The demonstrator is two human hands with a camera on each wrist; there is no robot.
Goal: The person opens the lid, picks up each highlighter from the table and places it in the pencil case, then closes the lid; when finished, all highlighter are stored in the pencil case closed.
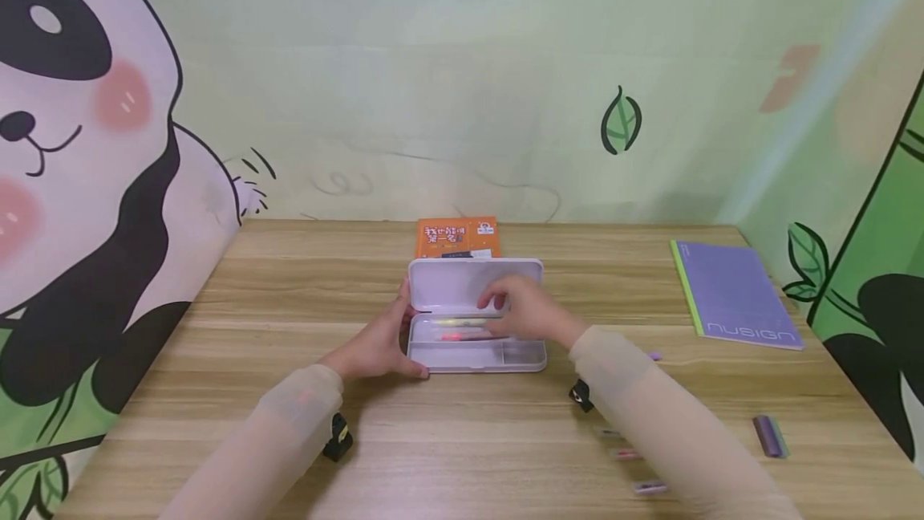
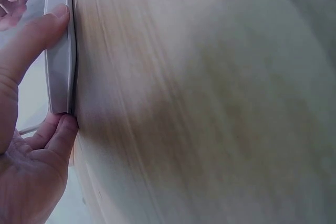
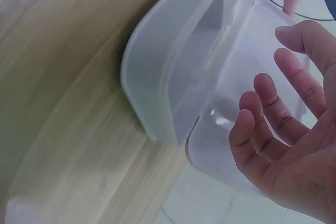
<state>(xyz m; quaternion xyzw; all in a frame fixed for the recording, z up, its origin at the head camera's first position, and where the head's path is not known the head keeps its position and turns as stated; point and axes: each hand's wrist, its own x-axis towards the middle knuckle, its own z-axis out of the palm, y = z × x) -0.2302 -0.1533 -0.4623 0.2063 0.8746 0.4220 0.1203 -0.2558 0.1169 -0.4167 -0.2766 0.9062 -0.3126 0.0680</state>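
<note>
A white pencil case (image 1: 462,356) lies open on the table, its lid (image 1: 442,286) tipped back. In its long compartment lie a yellow pen (image 1: 456,322) and a pen with a pinkish-red end (image 1: 455,336). My left hand (image 1: 377,343) grips the case's left end. The left wrist view shows that thumb on the case wall (image 2: 60,72) and fingertips at its corner. Over the case hovers my right hand (image 1: 532,310), fingers loosely bent. In the right wrist view nothing is between the right hand's fingers (image 3: 283,121).
Behind the case is an orange book (image 1: 455,235). A purple notebook (image 1: 736,291) lies at the right rear. Purple and green pieces (image 1: 771,436) sit at the right. Several pens, including a whitish one (image 1: 650,487), lie near the right sleeve (image 1: 664,408), partly hidden.
</note>
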